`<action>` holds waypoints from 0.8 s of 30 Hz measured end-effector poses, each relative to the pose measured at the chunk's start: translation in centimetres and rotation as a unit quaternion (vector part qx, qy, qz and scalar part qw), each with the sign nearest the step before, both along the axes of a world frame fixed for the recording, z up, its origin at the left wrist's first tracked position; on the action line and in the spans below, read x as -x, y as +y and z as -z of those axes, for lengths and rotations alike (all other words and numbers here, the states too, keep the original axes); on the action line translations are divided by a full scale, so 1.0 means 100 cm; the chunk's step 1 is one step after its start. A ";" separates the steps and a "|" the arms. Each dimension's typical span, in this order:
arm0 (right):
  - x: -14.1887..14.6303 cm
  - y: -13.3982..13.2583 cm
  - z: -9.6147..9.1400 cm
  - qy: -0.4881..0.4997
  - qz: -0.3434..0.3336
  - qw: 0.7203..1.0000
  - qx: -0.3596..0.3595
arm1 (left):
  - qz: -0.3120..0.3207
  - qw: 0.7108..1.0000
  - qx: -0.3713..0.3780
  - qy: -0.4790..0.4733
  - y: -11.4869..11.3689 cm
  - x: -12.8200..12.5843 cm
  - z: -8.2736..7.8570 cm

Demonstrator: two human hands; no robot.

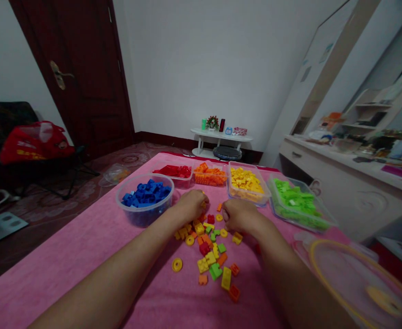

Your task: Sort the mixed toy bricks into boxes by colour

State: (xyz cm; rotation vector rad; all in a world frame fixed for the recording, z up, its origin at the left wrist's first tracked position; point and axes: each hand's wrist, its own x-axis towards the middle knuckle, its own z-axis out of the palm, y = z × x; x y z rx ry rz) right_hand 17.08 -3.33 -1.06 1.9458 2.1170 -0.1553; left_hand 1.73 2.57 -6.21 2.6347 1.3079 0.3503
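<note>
A loose pile of toy building bricks (210, 258) in yellow, orange, red and green lies on the pink cloth between my forearms, with several yellow rings (177, 264) among them. My left hand (191, 205) is at the pile's far left edge, its fingers curled down around yellow bricks (203, 205) that partly show at the fingertips. Across from it, my right hand (239, 214) is closed, knuckles up, beside a small orange brick (219, 207). Whatever its fingers may hold is hidden.
A round tub of blue bricks (145, 219) stands at left. Behind the hands are boxes of red bricks (183, 183), orange bricks (210, 176) and yellow bricks (247, 180). A box of green bricks (298, 201) is at right, with clear lids (345, 274) nearer me.
</note>
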 end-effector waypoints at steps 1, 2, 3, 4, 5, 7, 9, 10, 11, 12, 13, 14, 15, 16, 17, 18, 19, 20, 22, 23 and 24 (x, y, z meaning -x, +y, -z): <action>0.001 -0.001 -0.003 0.000 -0.006 1.000 0.010 | -0.004 1.000 0.006 0.002 -0.001 0.001 -0.002; 0.001 -0.003 -0.005 0.001 -0.013 1.000 0.022 | -0.009 1.000 0.012 0.006 -0.001 0.003 -0.004; 0.001 -0.004 -0.006 0.003 -0.020 0.999 0.032 | -0.017 1.000 0.015 0.009 -0.002 0.005 -0.007; 0.002 -0.005 -0.006 0.004 -0.028 0.999 0.040 | -0.025 0.999 0.017 0.013 -0.002 0.006 -0.010; 0.002 -0.005 -0.006 0.005 -0.035 0.998 0.044 | -0.032 0.999 0.018 0.018 -0.003 0.008 -0.013; 0.003 -0.006 -0.003 0.014 -0.050 0.998 0.044 | -0.040 0.999 0.018 0.029 -0.005 0.009 -0.018; 0.003 -0.006 0.000 0.024 -0.059 0.997 0.049 | -0.043 0.998 0.020 0.040 -0.008 0.010 -0.023; 0.002 -0.006 0.001 0.027 -0.061 0.996 0.053 | -0.047 0.998 0.020 0.048 -0.009 0.009 -0.024; 0.000 -0.005 0.002 0.027 -0.061 0.996 0.055 | -0.051 0.997 0.019 0.057 -0.010 0.009 -0.026; -0.002 -0.004 0.003 0.024 -0.056 0.997 0.054 | -0.055 0.996 0.016 0.065 -0.010 0.009 -0.027; -0.004 -0.003 0.004 0.020 -0.047 0.998 0.048 | -0.057 0.996 0.013 0.073 -0.011 0.008 -0.028; -0.007 0.000 0.005 0.018 -0.038 0.999 0.034 | -0.057 0.995 0.012 0.079 -0.011 0.008 -0.029; -0.010 0.002 0.007 0.018 -0.031 0.999 0.016 | -0.056 0.995 0.014 0.083 -0.012 0.008 -0.030; -0.013 0.005 0.010 0.023 -0.026 0.999 -0.007 | -0.054 0.995 0.019 0.082 -0.012 0.008 -0.031; -0.015 0.008 0.013 0.032 -0.027 0.999 -0.031 | -0.052 0.995 0.025 0.079 -0.013 0.008 -0.031; -0.017 0.011 0.018 0.046 -0.032 0.997 -0.054 | -0.049 0.995 0.032 0.075 -0.013 0.008 -0.032; -0.018 0.014 0.022 0.061 -0.043 0.995 -0.070 | -0.045 0.996 0.037 0.070 -0.014 0.008 -0.032; -0.018 0.016 0.027 0.076 -0.056 0.992 -0.080 | -0.041 0.996 0.038 0.063 -0.014 0.007 -0.032; -0.016 0.018 0.036 0.095 -0.084 0.989 -0.083 | -0.036 0.997 0.032 0.056 -0.015 0.007 -0.031; -0.015 0.019 0.040 0.100 -0.097 0.987 -0.083 | -0.032 0.997 0.030 0.057 -0.015 0.006 -0.030; -0.014 0.019 0.043 0.104 -0.106 0.985 -0.083 | -0.025 0.998 0.029 0.058 -0.015 0.005 -0.028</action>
